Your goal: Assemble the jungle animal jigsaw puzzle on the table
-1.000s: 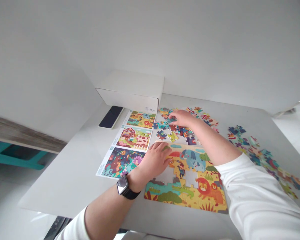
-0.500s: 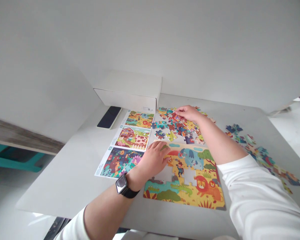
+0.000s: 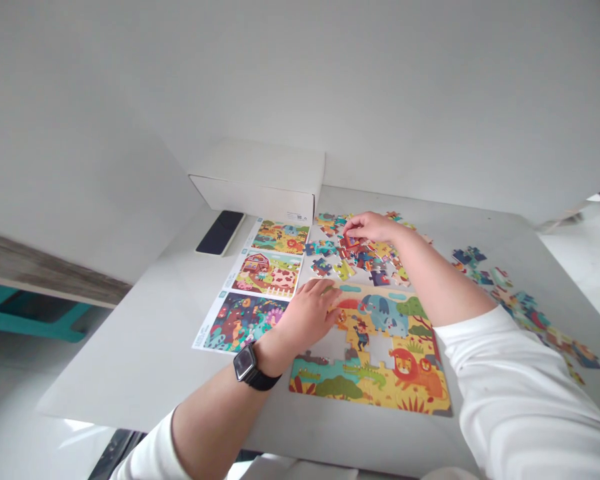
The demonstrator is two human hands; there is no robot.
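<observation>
My left hand point(image 3: 306, 315) lies with fingers stretched over the upper left corner of a partly assembled jigsaw puzzle point(image 3: 338, 389). The puzzle shows an elephant, lions and a crocodile, with gaps in its middle where the table shows through. Beyond its far edge, my right hand point(image 3: 373, 229) is over a heap of loose puzzle pieces point(image 3: 365, 259). Thumb and fingers pinch a reddish puzzle piece point(image 3: 351, 243), which is raised at a tilt above the others. My palm and forearm hide some of the heap.
Left of the puzzle lies a sheet with three reference pictures point(image 3: 266, 273). A phone point(image 3: 220, 233) rests beside it, in front of a white box point(image 3: 255, 190) near the wall. More loose pieces point(image 3: 530, 313) are scattered along the right of the table point(image 3: 145, 360).
My right hand has shifted slightly left with the reddish piece, which now shows more of its face. The left hand stays on the puzzle's corner.
</observation>
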